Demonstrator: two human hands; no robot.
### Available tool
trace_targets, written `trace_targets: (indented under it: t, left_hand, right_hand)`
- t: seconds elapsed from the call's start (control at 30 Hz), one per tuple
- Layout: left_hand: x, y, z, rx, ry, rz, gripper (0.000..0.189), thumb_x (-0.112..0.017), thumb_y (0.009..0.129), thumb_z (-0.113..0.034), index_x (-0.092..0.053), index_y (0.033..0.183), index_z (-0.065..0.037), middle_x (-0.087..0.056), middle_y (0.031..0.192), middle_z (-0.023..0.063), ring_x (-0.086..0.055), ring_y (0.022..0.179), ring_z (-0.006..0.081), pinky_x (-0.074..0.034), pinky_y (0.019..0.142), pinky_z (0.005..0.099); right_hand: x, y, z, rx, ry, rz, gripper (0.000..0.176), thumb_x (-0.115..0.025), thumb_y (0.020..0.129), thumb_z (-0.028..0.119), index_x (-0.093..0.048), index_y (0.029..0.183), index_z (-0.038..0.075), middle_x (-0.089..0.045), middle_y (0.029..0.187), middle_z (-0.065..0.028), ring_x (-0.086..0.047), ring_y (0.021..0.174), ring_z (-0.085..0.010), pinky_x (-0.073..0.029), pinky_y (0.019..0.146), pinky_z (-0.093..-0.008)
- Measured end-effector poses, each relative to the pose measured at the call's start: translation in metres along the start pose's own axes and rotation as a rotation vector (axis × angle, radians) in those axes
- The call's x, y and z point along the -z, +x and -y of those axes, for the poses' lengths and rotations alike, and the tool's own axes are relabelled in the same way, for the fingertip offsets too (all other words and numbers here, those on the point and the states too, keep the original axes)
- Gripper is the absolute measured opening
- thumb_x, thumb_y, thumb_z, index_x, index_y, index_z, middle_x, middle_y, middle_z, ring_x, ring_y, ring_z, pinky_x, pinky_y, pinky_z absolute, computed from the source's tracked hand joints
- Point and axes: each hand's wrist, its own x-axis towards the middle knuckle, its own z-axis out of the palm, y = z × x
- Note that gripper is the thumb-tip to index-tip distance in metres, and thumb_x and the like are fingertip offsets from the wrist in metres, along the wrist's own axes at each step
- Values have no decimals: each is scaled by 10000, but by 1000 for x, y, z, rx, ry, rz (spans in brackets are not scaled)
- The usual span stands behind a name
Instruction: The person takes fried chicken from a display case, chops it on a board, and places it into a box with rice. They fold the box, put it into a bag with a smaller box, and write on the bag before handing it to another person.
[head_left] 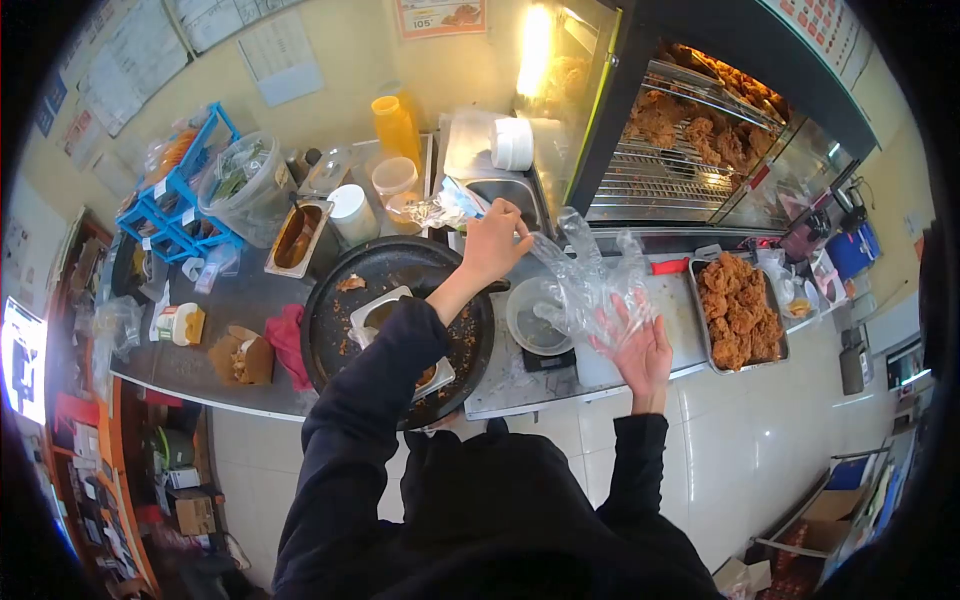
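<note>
Glove [590, 275] above bowl [535, 325]: left hand [492, 245] fingers pinch cuff; right hand [640, 350] fingers spread open, partly inside. Keep cuff taut, match fingers.

The steel counter [250, 295] carries a round black pan [330, 330], a chicken tray [697, 300] and a red cloth [286, 340].

Clear glossy plastic glove [590, 275]; shiny metal tray [700, 330].

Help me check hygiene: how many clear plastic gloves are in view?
1. The clear plastic glove is above the counter, its edge pinched by the left hand, the right hand at its open end. Others may be hidden.
</note>
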Motion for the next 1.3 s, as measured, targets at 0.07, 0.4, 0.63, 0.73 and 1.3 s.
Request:
trace_targets:
  t: [0.07, 0.4, 0.63, 0.73, 1.3]
  left_hand:
    - [-8, 0, 0, 18, -3, 16, 387, -814, 702, -285, -633, 982, -89, -528, 1219, 118, -544, 1130, 310, -448, 917, 452]
    - [47, -75, -89, -131, -258, 134, 347, -730, 819, -188, -589, 1114, -72, -576, 1117, 116, -612, 911, 268, -490, 782, 346]
    - [89, -179, -97, 119, -503, -170, 137, -569, 958, -118, -657, 965, -14, -667, 877, 108, -615, 738, 190, -475, 644, 294]
    - [102, -231, -82, 468, -429, -671, 303, -432, 1000, -200, -641, 980, 18, -635, 854, 70, -539, 747, 115, -414, 672, 242]
    - [95, -304, 27, 490, -185, -195, 1572, -950, 359, -499, 41, 1494, -52, -148, 1553, 184, -218, 1433, 327, -332, 1056, 463]
  right_hand:
    - [31, 20, 10, -15, -103, -86, 638, -333, 987, 553, -266, 1510, 195, -354, 1506, -116, -375, 1345, -344, -361, 1021, -559]
    - [231, 103, 23, -121, -1539, -706, 764, -439, 947, 576, -397, 1343, -76, -552, 1242, -291, -574, 1115, -308, -441, 923, -398]
    - [168, 59, 18, 401, -2081, -1266, 709, -469, 927, 561, -435, 1312, -33, -576, 1110, -318, -568, 1015, -421, -407, 956, -456]
    - [60, 15, 7, 650, -2195, -963, 514, -518, 937, 380, -460, 1330, 54, -604, 997, -232, -566, 947, -397, -389, 943, -499]
    - [7, -33, -119, -58, -2459, 313, 594, -613, 823, 205, -452, 1386, 109, -633, 790, -141, -644, 699, -317, -513, 580, -444]
